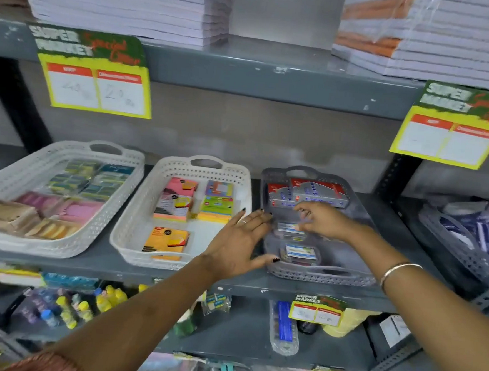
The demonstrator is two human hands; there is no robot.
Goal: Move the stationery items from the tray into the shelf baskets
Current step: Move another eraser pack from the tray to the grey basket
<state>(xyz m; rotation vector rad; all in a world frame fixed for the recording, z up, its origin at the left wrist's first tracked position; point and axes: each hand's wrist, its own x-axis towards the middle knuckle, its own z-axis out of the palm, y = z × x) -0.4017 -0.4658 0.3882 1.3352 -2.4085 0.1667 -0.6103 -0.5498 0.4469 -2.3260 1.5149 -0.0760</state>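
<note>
A grey basket (355,275) stands on the middle shelf at centre right. It holds red-and-silver boxes (309,194) at its back and small clear packs (300,253) near its front. My right hand (322,221) is inside this basket, fingers pinched on a small clear pack (288,227). My left hand (241,241) lies spread flat with fingers apart over the basket's left rim, holding nothing. To the left, a white basket (135,235) holds sticky-note pads in pink, orange and green. No tray shows.
A second white basket (68,248) with pads and erasers stands at far left. Another grey basket (464,253) sits at the right edge. Paper stacks (120,5) fill the upper shelf, with yellow price cards (96,88) hanging below. Bottles and packets crowd the lower shelf.
</note>
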